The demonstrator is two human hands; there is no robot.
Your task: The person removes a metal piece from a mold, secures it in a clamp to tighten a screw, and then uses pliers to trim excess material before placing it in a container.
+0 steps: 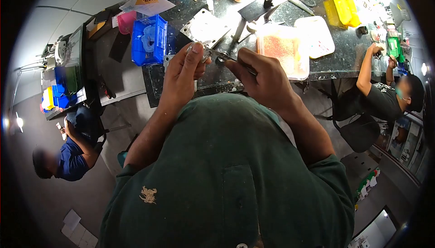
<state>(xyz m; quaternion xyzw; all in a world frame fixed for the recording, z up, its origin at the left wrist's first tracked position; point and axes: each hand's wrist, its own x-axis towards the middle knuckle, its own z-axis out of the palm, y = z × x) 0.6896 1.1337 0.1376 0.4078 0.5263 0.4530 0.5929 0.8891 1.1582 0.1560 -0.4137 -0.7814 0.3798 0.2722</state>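
Metal piece [205, 50], small and shiny, sits pinched in your left hand [183, 73], raised just over the near edge of the dark worktop [181, 82]. Your left thumb and fingers are closed on it, index finger curled over the top. Your right hand [260, 78] is clenched round a thin tool [226, 58] whose tip meets the piece between your two hands; what kind of tool it is, I cannot tell at this size.

Head view, working outward: just beyond your left hand stands a blue crate [149, 39] with something pale inside. A paper sheet [146, 2] with an orange label lies behind it; the print looks like digits but stays too blurred to read. Behind your right hand rests a clear tray [283, 48] of reddish grains, and beside it a white lid [317, 35]. Yellow bins [342, 10] sit at the far right of the bench. Your green shirt [226, 180] fills the bottom, a small pale emblem on its chest, no legible writing.

One person in blue [68, 159] sits at left; another in a dark shirt [380, 98] leans on the bench at right.
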